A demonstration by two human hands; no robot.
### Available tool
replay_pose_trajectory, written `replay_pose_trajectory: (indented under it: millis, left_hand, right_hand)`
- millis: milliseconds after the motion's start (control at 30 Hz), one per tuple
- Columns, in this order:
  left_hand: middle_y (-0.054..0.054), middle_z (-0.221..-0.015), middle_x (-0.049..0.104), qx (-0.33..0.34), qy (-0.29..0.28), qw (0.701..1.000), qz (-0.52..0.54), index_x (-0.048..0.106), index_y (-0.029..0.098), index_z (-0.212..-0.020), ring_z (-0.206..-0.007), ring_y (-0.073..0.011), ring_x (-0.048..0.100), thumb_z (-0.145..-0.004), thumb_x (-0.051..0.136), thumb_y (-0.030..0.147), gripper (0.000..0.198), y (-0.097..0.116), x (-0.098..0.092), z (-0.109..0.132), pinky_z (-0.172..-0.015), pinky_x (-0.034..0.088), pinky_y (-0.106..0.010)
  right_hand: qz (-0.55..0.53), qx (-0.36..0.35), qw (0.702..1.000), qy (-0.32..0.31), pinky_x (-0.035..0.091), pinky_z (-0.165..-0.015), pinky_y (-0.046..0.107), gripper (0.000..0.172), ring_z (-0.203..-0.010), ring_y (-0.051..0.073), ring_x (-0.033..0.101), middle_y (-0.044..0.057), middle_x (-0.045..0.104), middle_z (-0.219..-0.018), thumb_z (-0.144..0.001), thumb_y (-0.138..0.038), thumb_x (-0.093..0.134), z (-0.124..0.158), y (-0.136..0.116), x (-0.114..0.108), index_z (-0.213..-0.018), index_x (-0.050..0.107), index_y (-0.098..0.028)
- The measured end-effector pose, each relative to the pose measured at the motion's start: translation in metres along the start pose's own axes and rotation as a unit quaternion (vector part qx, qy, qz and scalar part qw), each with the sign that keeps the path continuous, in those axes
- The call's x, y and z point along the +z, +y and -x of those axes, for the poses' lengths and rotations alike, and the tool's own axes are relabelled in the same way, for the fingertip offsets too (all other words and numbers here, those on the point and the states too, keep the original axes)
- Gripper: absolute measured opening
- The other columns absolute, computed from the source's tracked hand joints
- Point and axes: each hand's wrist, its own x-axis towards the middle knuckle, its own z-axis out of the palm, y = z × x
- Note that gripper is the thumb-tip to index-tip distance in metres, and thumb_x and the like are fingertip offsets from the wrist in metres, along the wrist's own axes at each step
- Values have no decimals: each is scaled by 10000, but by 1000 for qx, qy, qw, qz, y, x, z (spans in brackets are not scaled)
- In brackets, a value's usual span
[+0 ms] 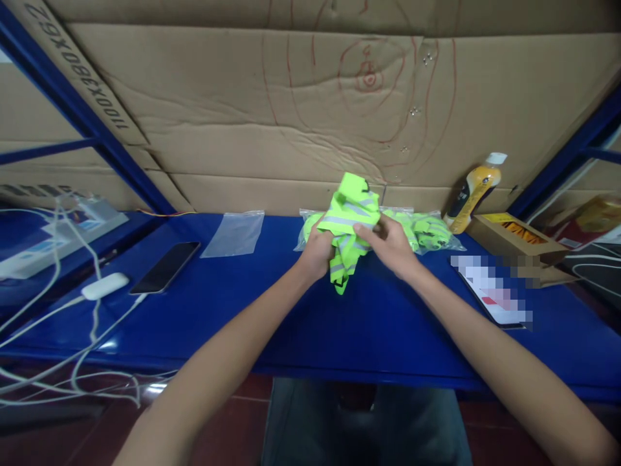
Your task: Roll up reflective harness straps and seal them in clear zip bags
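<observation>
Both my hands hold up a bunched neon-yellow reflective vest (350, 219) with silver stripes, above the middle of the blue shelf. My left hand (317, 251) is closed round its left side, fingers partly hidden behind the fabric. On the right, my right hand (391, 243) grips it with the thumb pressed on the front. One end of the vest hangs down between the hands, with a small black buckle or loop near its tip. Behind the hands lie clear bags with similar neon fabric (431, 231). A flat clear zip bag (233, 234) lies to the left.
A dark phone (165, 267) on a cable, a white device (105, 286) and a power strip (63, 239) with loose cables lie at left. At right are a drink bottle (474, 193), an open cardboard box (517, 239) and a lit phone (492, 291). Cardboard (204, 97) lines the back.
</observation>
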Motion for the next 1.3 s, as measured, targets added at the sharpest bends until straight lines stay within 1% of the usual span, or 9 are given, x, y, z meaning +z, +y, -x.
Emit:
replay_pose_trajectory:
  millis: [167, 267, 333, 467, 600, 733, 900, 1100, 1300]
  left_hand:
    - [-78, -1287, 769, 115, -78, 977, -160, 739, 219, -1257, -1230, -299, 694, -759, 745, 304, 506, 11, -12, -4, -1029, 553, -376]
    - [-83, -1413, 701, 239, -51, 931, -270, 701, 247, -1357, -1332, -302, 630, -831, 713, 326, 532, 27, -13, 4, -1133, 490, -409]
    - [-96, -1260, 744, 289, 7, 900, -327, 745, 229, -1223, -1217, -290, 670, -896, 716, 393, 367, 31, -6, 14, -1100, 502, -412]
    - [-96, -823, 735, 113, -33, 971, -208, 716, 171, -878, -794, -251, 729, -916, 713, 682, 513, 24, 18, 25, -763, 584, -371]
    - [-97, -1073, 788, -22, -45, 998, 24, 727, 175, -1124, -959, -274, 778, -815, 889, 561, 520, 15, 22, 16, -805, 632, -374]
    - [-108, -1180, 794, -11, -32, 998, 43, 750, 166, -1134, -1104, -295, 770, -741, 967, 424, 518, 13, 6, 5, -926, 631, -378]
    - [-100, -1241, 780, 34, -90, 995, 15, 760, 197, -1168, -1212, -302, 737, -760, 966, 421, 509, 7, -2, 3, -1029, 604, -415]
    - [-75, -1238, 772, 35, -87, 996, 10, 749, 207, -1152, -1247, -281, 713, -729, 988, 421, 531, 7, 2, 6, -1092, 564, -412]
    - [-84, -1192, 773, 28, -81, 996, 15, 711, 199, -1135, -1202, -276, 722, -725, 979, 442, 547, 13, 5, 5, -1007, 583, -365]
  right_hand:
    - [-16, -34, 998, 44, 616, -857, 395, 527, -962, 259, 743, 104, 800, -1098, -860, -665, 754, -2, 5, -5, -1089, 713, -192]
    - [178, -139, 966, 126, 571, -1018, 511, 442, -1082, 324, 713, 139, 780, -1126, -979, -568, 655, -9, -6, -33, -1180, 743, -185]
    - [330, -203, 914, 124, 510, -1089, 603, 458, -1205, 387, 656, 177, 737, -1201, -1031, -486, 570, -9, -12, -46, -1346, 715, -186]
    - [459, -274, 845, 8, 417, -1172, 667, 538, -1442, 431, 508, 196, 586, -1509, -1058, -333, 447, 1, -14, -41, -1576, 566, -244]
    - [419, -311, 847, -102, 372, -1259, 585, 521, -1497, 355, 485, 145, 554, -1588, -1065, -369, 472, 10, -9, -23, -1573, 536, -273]
    - [353, -276, 891, -71, 430, -1212, 542, 535, -1398, 340, 554, 149, 622, -1478, -1037, -507, 540, 5, -3, -21, -1498, 545, -237]
    - [356, -239, 899, -88, 481, -1097, 486, 452, -1224, 327, 623, 139, 690, -1289, -1041, -549, 549, -4, 1, -31, -1343, 601, -218]
    - [440, -255, 859, -65, 444, -1052, 518, 411, -1219, 370, 549, 157, 633, -1325, -1019, -577, 576, -4, -5, -37, -1202, 647, -216]
    - [477, -234, 839, -118, 463, -925, 487, 276, -1056, 344, 577, 138, 684, -1050, -1001, -450, 630, 1, -4, -31, -1084, 653, -187]
